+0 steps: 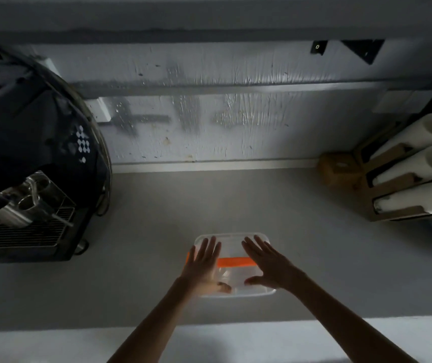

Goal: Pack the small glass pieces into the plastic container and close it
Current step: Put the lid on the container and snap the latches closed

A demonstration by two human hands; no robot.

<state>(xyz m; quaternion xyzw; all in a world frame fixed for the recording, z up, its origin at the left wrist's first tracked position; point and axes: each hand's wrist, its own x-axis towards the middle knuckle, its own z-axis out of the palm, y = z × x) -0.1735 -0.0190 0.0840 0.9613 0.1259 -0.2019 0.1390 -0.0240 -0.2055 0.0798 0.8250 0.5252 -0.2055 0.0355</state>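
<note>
A clear plastic container with an orange band sits on the grey counter, near the front edge. Its lid lies on top. My left hand rests flat on the left half of the lid, fingers spread. My right hand lies flat on the right half, fingers spread too. Neither hand holds anything. The glass pieces are too blurred to make out through the plastic.
A black espresso machine with a metal drip tray fills the left side. A cardboard holder with white cup stacks stands at the right by the wall. The grey counter runs between them, to the wall.
</note>
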